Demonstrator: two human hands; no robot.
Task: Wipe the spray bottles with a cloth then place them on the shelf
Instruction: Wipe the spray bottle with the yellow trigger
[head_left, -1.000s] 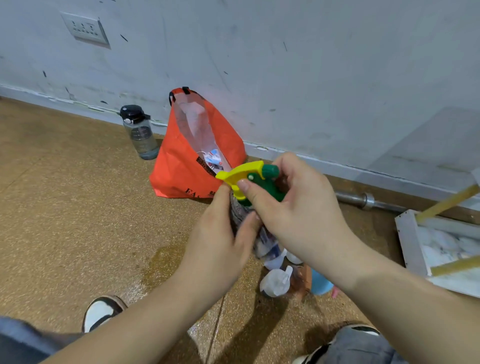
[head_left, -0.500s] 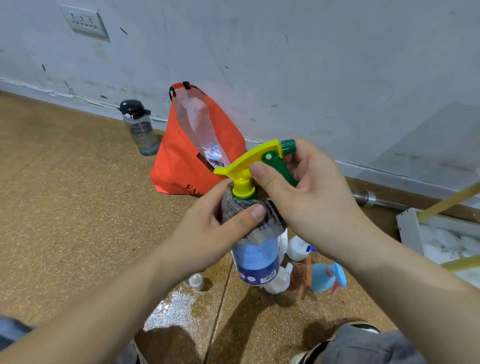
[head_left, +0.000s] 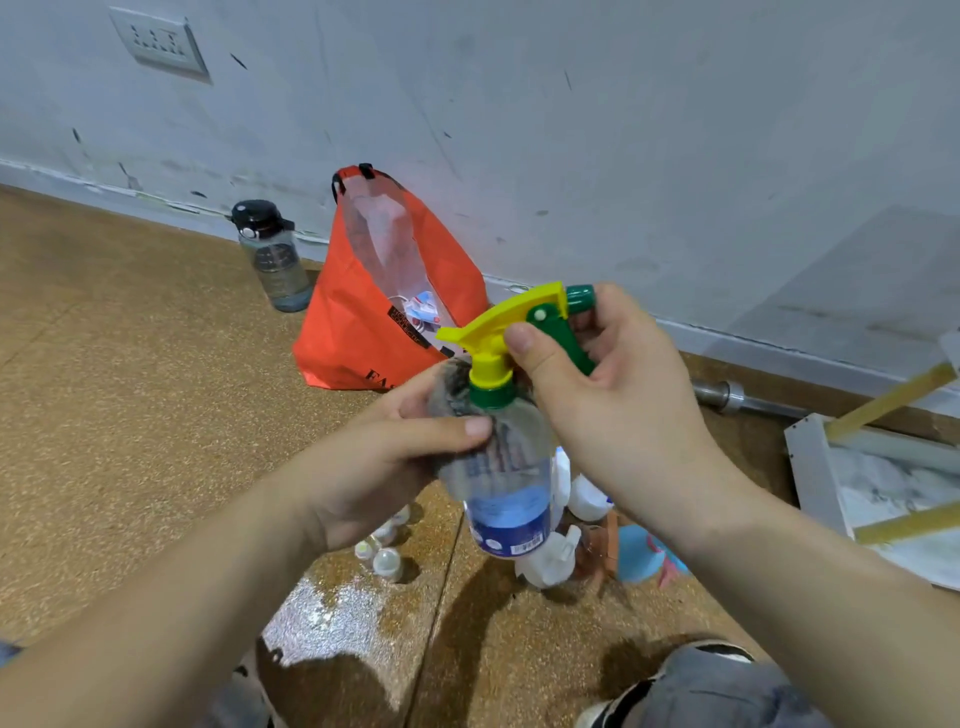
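While the left hand (head_left: 384, 467) curls round a grey cloth (head_left: 457, 395) and presses it against the shoulder of the spray bottle (head_left: 506, 483), the right hand (head_left: 618, 415) grips the bottle's yellow-and-green trigger head, thumb laid against the yellow part. The bottle is held nearly upright in the air above the floor (head_left: 130, 415). Its body is clear plastic with a blue label and a barcode near the base. The label's print is too small to read, and I cannot tell whether there is liquid inside.

On the floor just below it lie more spray bottles, white ones (head_left: 550, 564) and a blue one (head_left: 639, 556), with small white caps (head_left: 387, 561) beside a wet patch (head_left: 332, 618). Against the wall stands an orange bag (head_left: 363, 338) with a clear plastic bag inside. Its black tag is illegible, and the letters "FA" show near its bottom edge. A grey water bottle (head_left: 272, 260) with a black lid stands to the left of the bag. The white shelf (head_left: 810, 467) lies at the floor's right edge.
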